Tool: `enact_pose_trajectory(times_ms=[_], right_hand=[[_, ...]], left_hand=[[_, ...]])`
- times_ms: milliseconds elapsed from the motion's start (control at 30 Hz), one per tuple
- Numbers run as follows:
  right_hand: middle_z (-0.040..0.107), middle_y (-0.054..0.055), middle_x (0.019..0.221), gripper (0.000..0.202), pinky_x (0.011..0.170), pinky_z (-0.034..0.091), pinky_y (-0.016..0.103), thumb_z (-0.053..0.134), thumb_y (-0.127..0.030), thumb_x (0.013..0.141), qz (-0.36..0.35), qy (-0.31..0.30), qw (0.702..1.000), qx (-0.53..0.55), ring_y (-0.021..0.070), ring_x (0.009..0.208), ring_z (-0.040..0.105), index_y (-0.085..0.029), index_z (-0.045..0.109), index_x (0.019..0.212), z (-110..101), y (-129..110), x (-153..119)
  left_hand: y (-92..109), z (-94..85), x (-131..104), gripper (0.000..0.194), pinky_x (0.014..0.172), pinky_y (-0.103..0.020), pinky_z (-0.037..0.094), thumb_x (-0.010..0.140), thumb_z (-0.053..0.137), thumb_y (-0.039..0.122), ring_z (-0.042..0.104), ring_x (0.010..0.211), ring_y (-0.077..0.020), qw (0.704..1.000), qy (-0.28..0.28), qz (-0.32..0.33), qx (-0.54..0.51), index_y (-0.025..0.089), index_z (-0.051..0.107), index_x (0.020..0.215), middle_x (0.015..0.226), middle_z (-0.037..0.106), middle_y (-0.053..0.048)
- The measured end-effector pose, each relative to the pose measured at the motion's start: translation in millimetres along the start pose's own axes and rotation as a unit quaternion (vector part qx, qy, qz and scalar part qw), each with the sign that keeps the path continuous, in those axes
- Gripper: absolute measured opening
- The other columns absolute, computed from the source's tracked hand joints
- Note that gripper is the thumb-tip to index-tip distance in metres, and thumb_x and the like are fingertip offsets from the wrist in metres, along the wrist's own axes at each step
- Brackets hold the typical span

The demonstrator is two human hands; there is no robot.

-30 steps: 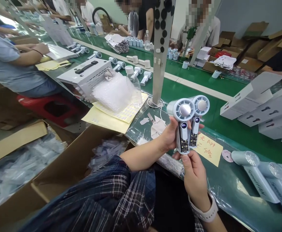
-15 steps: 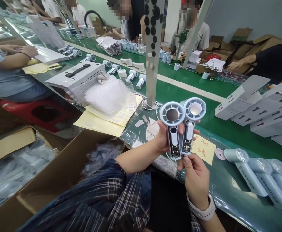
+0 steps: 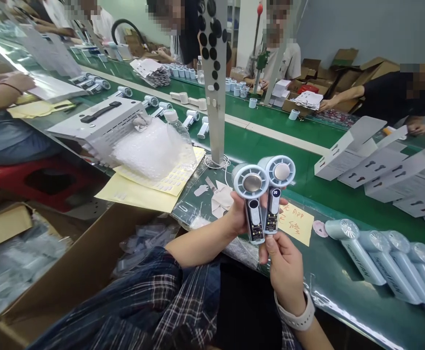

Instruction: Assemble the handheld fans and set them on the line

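Two light-blue handheld fans stand upright side by side over the bench edge. My left hand (image 3: 239,214) is wrapped round them from the left and behind, fingertips showing at the right. The left fan (image 3: 252,183) has a dark oval display; the right fan (image 3: 281,172) shows "20" on its display. Both handles have see-through fronts with circuit boards inside. Below, my right hand (image 3: 285,262) pinches at the bottom end of the right fan's handle; what its fingertips hold is too small to make out. A yellow note (image 3: 300,226) with red writing lies behind the hands.
Several blue fans (image 3: 365,262) lie in a row at the right, near white boxes (image 3: 365,170). A metal post (image 3: 217,116) rises behind the hands. Bubble wrap (image 3: 150,153), yellow sheets (image 3: 139,194) and a white case (image 3: 103,121) are left. People sit across the green belt (image 3: 278,141).
The view has shifted, so most things appear further left. The right fan's display now reads "20" clearly. Both hands keep the same hold on the fans.
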State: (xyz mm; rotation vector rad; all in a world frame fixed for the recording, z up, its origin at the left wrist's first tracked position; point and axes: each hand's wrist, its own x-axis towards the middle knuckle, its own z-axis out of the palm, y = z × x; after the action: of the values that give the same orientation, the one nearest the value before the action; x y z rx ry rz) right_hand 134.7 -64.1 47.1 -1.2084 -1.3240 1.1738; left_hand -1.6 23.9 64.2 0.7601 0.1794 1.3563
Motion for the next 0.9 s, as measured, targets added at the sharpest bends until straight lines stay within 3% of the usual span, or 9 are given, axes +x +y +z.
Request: enact_pose_trajectory(times_ms=[100, 200, 333, 500, 600, 667, 700, 833, 900], right_hand=[[0.057, -0.001, 0.053, 0.051, 0.053, 0.039, 0.025, 0.066, -0.060, 0.100, 0.014, -0.005, 1.000, 0.019, 0.0125, 0.050, 0.051, -0.020, 0.058, 0.067, 4.4, 7.5, 0.5], [0.051, -0.004, 0.051, 0.048, 0.051, 0.039, 0.025, 0.061, -0.059, 0.102, 0.008, 0.041, 0.997, 0.071, 0.0128, 0.048, 0.048, -0.022, 0.056, 0.073, 13.1, 14.0, 2.1], [0.059, 0.000, 0.067, 0.042, 0.058, 0.046, 0.027, 0.058, -0.054, 0.105, -0.052, 0.030, 0.998, -0.005, 0.0155, 0.061, 0.055, -0.022, 0.059, 0.078, 12.8, 7.9, 2.0], [0.066, 0.012, 0.128, 0.038, 0.095, 0.055, 0.044, 0.053, -0.039, 0.106, -0.189, -0.072, 0.956, -0.214, 0.0291, 0.114, 0.066, -0.022, 0.059, 0.073, -28.5, -1.2, 14.4], [0.064, 0.021, 0.136, 0.021, 0.102, 0.049, 0.062, 0.054, -0.031, 0.103, -0.196, -0.019, 0.888, -0.416, 0.0408, 0.125, 0.060, -0.020, 0.071, 0.105, -39.6, -0.2, 45.5], [0.064, 0.027, 0.136, 0.030, 0.102, 0.047, 0.067, 0.052, -0.023, 0.101, -0.221, -0.007, 0.853, -0.473, 0.0436, 0.124, 0.059, -0.013, 0.070, 0.123, -22.9, 2.1, 72.2], [0.066, 0.027, 0.133, 0.031, 0.102, 0.049, 0.064, 0.051, -0.020, 0.101, -0.238, -0.035, 0.849, -0.471, 0.0419, 0.121, 0.061, -0.011, 0.071, 0.124, -7.2, 4.4, 85.4], [0.077, 0.011, 0.105, 0.019, 0.090, 0.058, 0.043, 0.061, -0.014, 0.096, -0.275, -0.138, 0.849, -0.430, 0.0276, 0.099, 0.068, -0.022, 0.079, 0.094, 66.3, 21.2, 125.1], [0.078, 0.010, 0.099, 0.023, 0.088, 0.058, 0.043, 0.062, -0.012, 0.095, -0.291, -0.140, 0.852, -0.412, 0.0265, 0.097, 0.068, -0.023, 0.079, 0.084, 79.5, 26.0, 132.3]], left_hand=[[-4.6, -1.4, -2.7, 0.085, 0.079, -0.034, 0.063, 0.057, 0.069, 0.099, 0.076, 0.099, -0.0279, 1.000, 0.004, 0.001, 0.009, 0.015, 0.061, 0.066, 0.126, 0.072, -0.016], [-10.8, -3.9, -5.5, 0.087, 0.083, -0.037, 0.063, 0.054, 0.068, 0.102, 0.075, 0.102, -0.0303, 1.000, 0.002, -0.008, 0.024, 0.016, 0.060, 0.066, 0.124, 0.073, -0.017], [-8.2, -4.5, -4.2, 0.087, 0.079, -0.038, 0.064, 0.052, 0.069, 0.102, 0.076, 0.091, -0.0280, 1.000, 0.007, -0.004, 0.029, 0.016, 0.062, 0.069, 0.114, 0.075, -0.016], [40.0, -15.9, -0.7, 0.075, 0.086, -0.037, 0.065, 0.061, 0.075, 0.092, 0.076, 0.104, -0.0268, 0.974, 0.173, 0.140, 0.045, 0.019, 0.066, 0.076, 0.118, 0.076, -0.008], [70.2, -30.9, -12.2, 0.073, 0.092, -0.038, 0.065, 0.063, 0.077, 0.090, 0.074, 0.117, -0.0313, 0.972, 0.175, 0.145, 0.056, 0.019, 0.066, 0.072, 0.118, 0.076, -0.009], [79.2, -38.6, -23.1, 0.074, 0.092, -0.040, 0.066, 0.062, 0.077, 0.090, 0.074, 0.118, -0.0332, 0.981, 0.154, 0.109, 0.054, 0.018, 0.066, 0.072, 0.119, 0.076, -0.010], [80.5, -41.1, -27.9, 0.074, 0.092, -0.041, 0.066, 0.061, 0.077, 0.090, 0.074, 0.116, -0.0335, 0.983, 0.148, 0.089, 0.055, 0.018, 0.066, 0.072, 0.118, 0.076, -0.010], [76.9, -46.2, -38.9, 0.072, 0.092, -0.042, 0.066, 0.061, 0.081, 0.086, 0.076, 0.110, -0.0322, 0.987, 0.145, 0.035, 0.054, 0.016, 0.068, 0.072, 0.114, 0.076, -0.010], [75.1, -48.5, -42.7, 0.071, 0.090, -0.040, 0.066, 0.063, 0.080, 0.085, 0.076, 0.108, -0.0310, 0.989, 0.139, 0.019, 0.041, 0.016, 0.068, 0.074, 0.114, 0.076, -0.011]])
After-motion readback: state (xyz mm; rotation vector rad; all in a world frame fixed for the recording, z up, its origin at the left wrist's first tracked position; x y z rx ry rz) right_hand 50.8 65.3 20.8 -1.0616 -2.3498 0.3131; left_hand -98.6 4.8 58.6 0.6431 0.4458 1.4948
